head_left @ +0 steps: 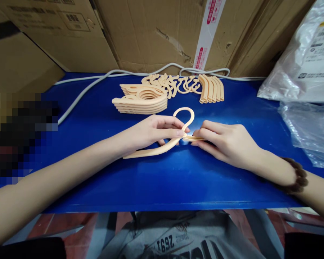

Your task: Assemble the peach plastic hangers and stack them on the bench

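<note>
Between my hands is a cream plastic clothes hanger, its curved hook [191, 114] standing up and one long arm [151, 152] reaching left over the blue table. My left hand [162, 130] pinches the hanger where hook and arm meet, thumb on top. In the fingers of my right hand [221, 141] is a second cream hanger arm [193, 138], mostly hidden by the hand. Its inner end meets the joint by my left thumb; whether it is locked in I cannot tell.
Behind my hands lie a stack of cream hangers [140, 106], several loose hooks [187, 84] and a row of hanger arms [212, 88]. A white cable [83, 91] runs along the back, before cardboard boxes [156, 36]. Clear plastic packaging [299, 68] sits at right.
</note>
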### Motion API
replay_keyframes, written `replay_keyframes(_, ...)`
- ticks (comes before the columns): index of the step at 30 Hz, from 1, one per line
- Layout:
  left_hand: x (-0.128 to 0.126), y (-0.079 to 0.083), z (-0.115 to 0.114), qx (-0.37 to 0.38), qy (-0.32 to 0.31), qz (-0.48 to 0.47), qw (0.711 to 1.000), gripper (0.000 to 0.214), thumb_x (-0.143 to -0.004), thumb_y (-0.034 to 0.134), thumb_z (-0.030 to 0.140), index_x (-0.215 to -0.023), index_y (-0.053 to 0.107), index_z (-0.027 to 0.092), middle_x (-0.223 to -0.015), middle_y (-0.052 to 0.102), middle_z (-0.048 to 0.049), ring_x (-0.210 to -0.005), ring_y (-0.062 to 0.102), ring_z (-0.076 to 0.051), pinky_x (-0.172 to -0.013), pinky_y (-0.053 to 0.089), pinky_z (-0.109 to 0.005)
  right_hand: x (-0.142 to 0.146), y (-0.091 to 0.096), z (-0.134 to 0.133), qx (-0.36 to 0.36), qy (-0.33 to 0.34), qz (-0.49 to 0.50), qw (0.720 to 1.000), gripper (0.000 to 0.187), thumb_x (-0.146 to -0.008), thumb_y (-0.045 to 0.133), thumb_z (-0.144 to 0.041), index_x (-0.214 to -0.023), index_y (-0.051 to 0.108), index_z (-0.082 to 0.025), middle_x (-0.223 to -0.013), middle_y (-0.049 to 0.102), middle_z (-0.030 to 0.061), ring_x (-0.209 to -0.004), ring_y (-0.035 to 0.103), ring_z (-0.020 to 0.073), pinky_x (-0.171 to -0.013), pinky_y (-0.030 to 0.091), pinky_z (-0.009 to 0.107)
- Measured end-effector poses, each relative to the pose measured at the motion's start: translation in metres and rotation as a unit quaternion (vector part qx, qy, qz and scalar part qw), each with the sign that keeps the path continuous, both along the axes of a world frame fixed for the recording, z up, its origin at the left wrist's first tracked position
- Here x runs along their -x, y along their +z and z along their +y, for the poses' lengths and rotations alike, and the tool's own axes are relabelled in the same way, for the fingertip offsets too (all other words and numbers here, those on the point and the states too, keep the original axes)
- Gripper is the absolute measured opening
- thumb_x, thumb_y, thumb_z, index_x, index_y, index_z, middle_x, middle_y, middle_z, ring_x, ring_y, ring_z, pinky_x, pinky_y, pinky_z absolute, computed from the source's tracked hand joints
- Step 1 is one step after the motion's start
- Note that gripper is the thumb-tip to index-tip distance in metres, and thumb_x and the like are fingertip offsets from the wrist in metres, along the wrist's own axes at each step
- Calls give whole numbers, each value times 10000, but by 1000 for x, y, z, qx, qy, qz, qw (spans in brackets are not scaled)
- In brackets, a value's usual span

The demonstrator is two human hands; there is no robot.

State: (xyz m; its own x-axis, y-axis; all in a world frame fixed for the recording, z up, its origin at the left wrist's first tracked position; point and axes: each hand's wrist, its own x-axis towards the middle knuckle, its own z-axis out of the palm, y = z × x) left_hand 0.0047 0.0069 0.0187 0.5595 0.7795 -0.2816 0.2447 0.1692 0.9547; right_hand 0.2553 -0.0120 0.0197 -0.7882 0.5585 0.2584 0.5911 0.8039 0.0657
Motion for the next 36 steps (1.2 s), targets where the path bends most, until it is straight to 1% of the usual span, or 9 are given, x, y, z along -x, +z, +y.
replay_keyframes(7, 0, 1, -1, -14, 1, 2, 1000, 240, -856, 750, 394, -983, 725, 192, -850, 712, -2, -754, 620, -96, -613, 425, -153, 1, -2, -1, 24, 2, 5, 1000, 398, -1082, 389, -396, -1013, 710, -172, -885, 689, 43, -706, 627, 132, -556, 346, 275)
replay_keyframes(11, -1, 3, -3, -8, 14, -10, 1000, 216, -840, 751, 347, -960, 724, 170, -791, 707, 3, -663, 587, -75, -585, 408, -151, 1, -1, -2, 51, -2, 21, 998, 398, -1079, 403, -396, -1006, 720, -167, -899, 692, 47, -714, 641, 132, -570, 361, 266)
replay_keyframes(18, -3, 3, -2, -4, 28, -17, 999, 237, -816, 751, 300, -988, 727, 138, -751, 709, -4, -621, 579, -72, -553, 394, -152, 0, 1, -3, 90, -1, 44, 995, 413, -1072, 420, -399, -1001, 747, -156, -859, 668, 37, -646, 607, 114, -562, 364, 258)
replay_keyframes(23, -3, 2, -2, 7, 25, -28, 999, 211, -828, 748, 267, -974, 722, 116, -726, 707, 4, -609, 577, -54, -547, 393, -135, -2, 4, -1, 144, 7, 52, 988, 397, -1066, 440, -400, -1065, 759, -163, -902, 680, 42, -691, 633, 118, -605, 397, 250)
replay_keyframes(27, -5, 3, -3, 19, 19, -36, 999, 186, -841, 741, 243, -966, 721, 107, -708, 707, 10, -584, 568, -43, -536, 398, -131, -3, 6, 4, 196, 31, 57, 978, 387, -1067, 439, -388, -1100, 756, -167, -905, 676, 45, -711, 636, 122, -635, 414, 248)
replay_keyframes(32, -5, 4, -4, 28, 13, -42, 999, 148, -856, 726, 213, -958, 719, 106, -686, 707, 21, -562, 562, -34, -520, 390, -122, -5, 8, 8, 249, 54, 64, 965, 371, -1062, 453, -385, -1075, 757, -173, -914, 675, 48, -742, 643, 134, -659, 417, 257)
replay_keyframes(36, -5, 4, -4, 27, 12, -46, 999, 136, -863, 727, 209, -954, 720, 108, -693, 708, 27, -581, 576, -31, -528, 396, -113, -6, 8, 9, 279, 58, 72, 956, 383, -1060, 458, -410, -1045, 763, -179, -915, 683, 48, -750, 645, 135, -671, 413, 260)
